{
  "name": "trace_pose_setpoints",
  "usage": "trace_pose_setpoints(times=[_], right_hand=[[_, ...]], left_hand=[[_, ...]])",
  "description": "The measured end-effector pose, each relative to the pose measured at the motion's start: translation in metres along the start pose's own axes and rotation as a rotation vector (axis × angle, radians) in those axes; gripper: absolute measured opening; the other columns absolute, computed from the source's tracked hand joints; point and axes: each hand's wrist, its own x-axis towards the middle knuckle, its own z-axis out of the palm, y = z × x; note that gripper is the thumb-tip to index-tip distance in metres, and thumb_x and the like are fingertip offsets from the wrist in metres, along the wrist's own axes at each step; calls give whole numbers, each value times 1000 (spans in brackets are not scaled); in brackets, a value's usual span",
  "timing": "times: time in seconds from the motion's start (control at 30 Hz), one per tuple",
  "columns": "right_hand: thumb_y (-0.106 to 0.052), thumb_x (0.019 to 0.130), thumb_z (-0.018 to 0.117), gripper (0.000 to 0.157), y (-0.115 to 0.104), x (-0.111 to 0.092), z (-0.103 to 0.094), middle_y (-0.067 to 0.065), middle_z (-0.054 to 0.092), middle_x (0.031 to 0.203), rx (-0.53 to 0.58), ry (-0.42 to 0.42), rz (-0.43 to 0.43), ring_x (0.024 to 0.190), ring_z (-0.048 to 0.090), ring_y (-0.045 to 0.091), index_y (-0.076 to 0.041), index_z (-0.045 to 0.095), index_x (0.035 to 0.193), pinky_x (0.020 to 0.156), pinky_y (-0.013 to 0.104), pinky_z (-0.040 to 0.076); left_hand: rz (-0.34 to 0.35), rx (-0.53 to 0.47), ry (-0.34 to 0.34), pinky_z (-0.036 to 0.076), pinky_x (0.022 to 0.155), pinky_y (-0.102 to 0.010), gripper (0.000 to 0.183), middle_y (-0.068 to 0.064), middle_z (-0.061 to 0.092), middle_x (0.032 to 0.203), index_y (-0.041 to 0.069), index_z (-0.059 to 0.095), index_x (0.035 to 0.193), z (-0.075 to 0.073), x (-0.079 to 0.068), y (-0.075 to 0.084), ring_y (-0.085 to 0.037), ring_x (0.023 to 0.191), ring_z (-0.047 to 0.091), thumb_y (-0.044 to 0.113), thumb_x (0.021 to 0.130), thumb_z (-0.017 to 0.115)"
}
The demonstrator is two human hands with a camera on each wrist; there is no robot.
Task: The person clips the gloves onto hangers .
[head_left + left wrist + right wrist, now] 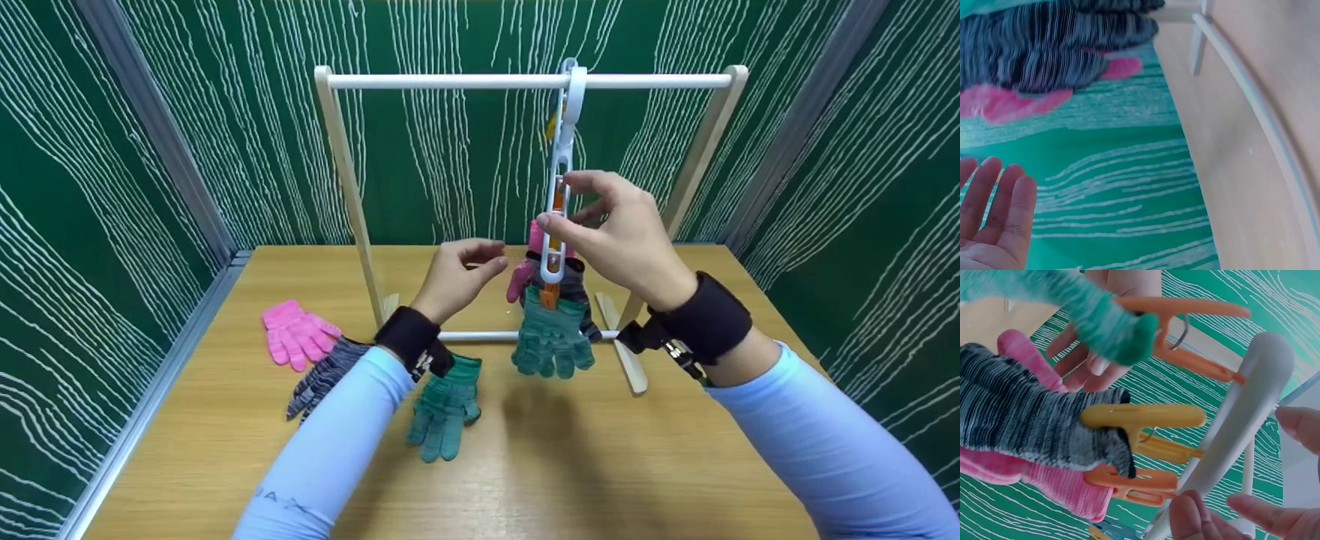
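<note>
A white clip hanger [552, 262] hangs from the rack's top rod, seen end-on. Its orange clip [1202, 306] bites the cuff of a green glove [553, 337]. A yellow clip [1143, 416] holds a black-and-grey striped glove [1039, 416], and another orange clip holds a pink glove [1072, 486]. My right hand [626, 232] is at the hanger's bar, fingers spread, thumb tip against or just in front of it; a firm grip does not show. My left hand [461, 277] hovers left of the gloves, fingers loosely bent, holding nothing.
The wooden rack [349, 187] with its white top rod [450, 81] stands on the table [225, 450]. On the tabletop at left lie a pink glove [296, 334], a striped glove [330, 371] partly under my left forearm, and a green glove [446, 412]. Green patterned walls surround the table.
</note>
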Motion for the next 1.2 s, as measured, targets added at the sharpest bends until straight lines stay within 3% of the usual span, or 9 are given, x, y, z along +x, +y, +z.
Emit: trace_pose_setpoints(times=[0.1, 0.2, 0.3, 0.4, 0.67, 0.9, 1.2], right_hand=[[-32, 102, 78, 65, -3, -1, -1, 19, 59, 152, -25, -48, 35, 106, 72, 30, -1, 55, 154, 79, 20, 61], [-39, 102, 77, 75, -6, -2, -1, 21, 52, 158, -45, -110, 73, 107, 72, 32, -4, 48, 161, 84, 36, 66], [-44, 103, 75, 83, -8, -2, 1, 23, 48, 159, -46, -163, 103, 113, 73, 36, -4, 39, 166, 91, 48, 66], [-44, 103, 75, 88, -9, -2, 4, 24, 48, 157, -44, -189, 122, 119, 73, 39, -3, 33, 169, 96, 52, 65], [-37, 105, 73, 84, -9, -1, 5, 24, 49, 153, -67, -191, 155, 120, 71, 40, -2, 32, 169, 99, 56, 63], [-37, 107, 70, 79, -9, -2, 2, 24, 48, 159, -110, -191, 142, 113, 67, 36, -2, 34, 168, 98, 55, 63], [-26, 108, 68, 70, -8, 0, -7, 24, 58, 141, -135, -222, 135, 108, 62, 35, -4, 38, 168, 96, 53, 64]], left_hand=[[-6, 20, 6, 60, 107, -40, 31, -20, 77, 127, -4, 73, 133, -9, -1, -2, -31, 119, 74, 12, 106, 70], [-16, 50, 7, 58, 109, -41, 33, -19, 76, 130, -3, 72, 135, -17, -2, -2, -31, 122, 72, 13, 107, 70], [-18, 76, 4, 57, 110, -44, 34, -19, 76, 132, -2, 71, 136, -25, -2, -2, -31, 124, 71, 14, 106, 70], [-13, 91, 3, 57, 111, -46, 35, -20, 75, 133, -3, 71, 137, -32, -3, 0, -32, 124, 71, 15, 107, 70], [-26, 133, 15, 56, 111, -45, 35, -18, 74, 135, 0, 70, 138, -50, 0, 12, -31, 127, 69, 16, 106, 70], [6, 199, 32, 51, 115, -47, 37, -17, 73, 137, 0, 70, 139, -60, 2, 22, -32, 130, 66, 17, 106, 70], [-4, 239, 42, 51, 117, -44, 39, -15, 71, 144, 2, 68, 142, -67, 4, 32, -29, 136, 64, 19, 107, 69]])
